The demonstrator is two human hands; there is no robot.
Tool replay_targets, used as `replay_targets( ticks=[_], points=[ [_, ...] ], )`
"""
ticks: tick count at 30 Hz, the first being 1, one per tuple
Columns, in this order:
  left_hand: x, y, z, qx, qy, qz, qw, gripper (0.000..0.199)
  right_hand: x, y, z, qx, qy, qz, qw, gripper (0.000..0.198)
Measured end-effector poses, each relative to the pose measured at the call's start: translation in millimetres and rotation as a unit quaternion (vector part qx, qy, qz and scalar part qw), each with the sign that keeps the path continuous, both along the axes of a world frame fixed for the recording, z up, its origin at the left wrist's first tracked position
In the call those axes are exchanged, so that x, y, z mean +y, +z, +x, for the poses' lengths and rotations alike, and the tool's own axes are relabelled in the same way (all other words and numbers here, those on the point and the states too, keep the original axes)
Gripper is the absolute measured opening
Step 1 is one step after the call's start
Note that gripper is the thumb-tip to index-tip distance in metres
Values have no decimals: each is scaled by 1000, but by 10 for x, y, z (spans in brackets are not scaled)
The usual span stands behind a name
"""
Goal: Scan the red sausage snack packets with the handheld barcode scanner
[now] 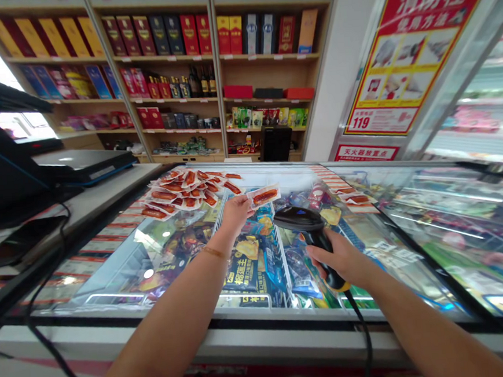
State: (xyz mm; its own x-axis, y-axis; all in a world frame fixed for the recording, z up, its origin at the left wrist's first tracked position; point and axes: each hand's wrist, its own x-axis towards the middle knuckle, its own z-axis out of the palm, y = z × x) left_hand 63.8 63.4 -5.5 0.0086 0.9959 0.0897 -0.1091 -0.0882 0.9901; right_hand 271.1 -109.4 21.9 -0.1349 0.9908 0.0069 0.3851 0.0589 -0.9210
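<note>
My left hand (236,212) pinches one end of a packaged sausage (264,197), a reddish-brown piece in a clear and white wrapper, held above the freezer's glass lid. Wrapped round the handle of a black barcode scanner (313,230) is my right hand (341,257); the scanner's head points left, near the held sausage, and a cord hangs from its base. Beyond my left hand lies a heaped pile of packaged sausages (184,189) on the glass. A smaller stack of packaged sausages (356,196) sits on the glass to the right.
Under the glass lid (122,268), the chest freezer holds bagged goods and white wire baskets. At left, a counter carries a dark machine (0,150) and a flat-topped scale (86,161), with a black cable trailing down. Shelves (163,56) with boxes and bottles stand behind.
</note>
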Motion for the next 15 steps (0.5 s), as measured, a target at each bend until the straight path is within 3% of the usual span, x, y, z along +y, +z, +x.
replay_targets(
  ticks=[4, 9, 15],
  points=[
    [-22, 0, 2, 7, 1, -2, 1000, 8, 30, -38, 3, 23, 8, -5, 1000, 26],
    [-143, 26, 110, 105, 11, -17, 994, 13, 71, 31, 108, 47, -14, 0, 999, 28],
    [-318, 112, 750, 177, -134, -58, 973, 9, -124, 197, 747, 51, -139, -8, 989, 29]
  ],
)
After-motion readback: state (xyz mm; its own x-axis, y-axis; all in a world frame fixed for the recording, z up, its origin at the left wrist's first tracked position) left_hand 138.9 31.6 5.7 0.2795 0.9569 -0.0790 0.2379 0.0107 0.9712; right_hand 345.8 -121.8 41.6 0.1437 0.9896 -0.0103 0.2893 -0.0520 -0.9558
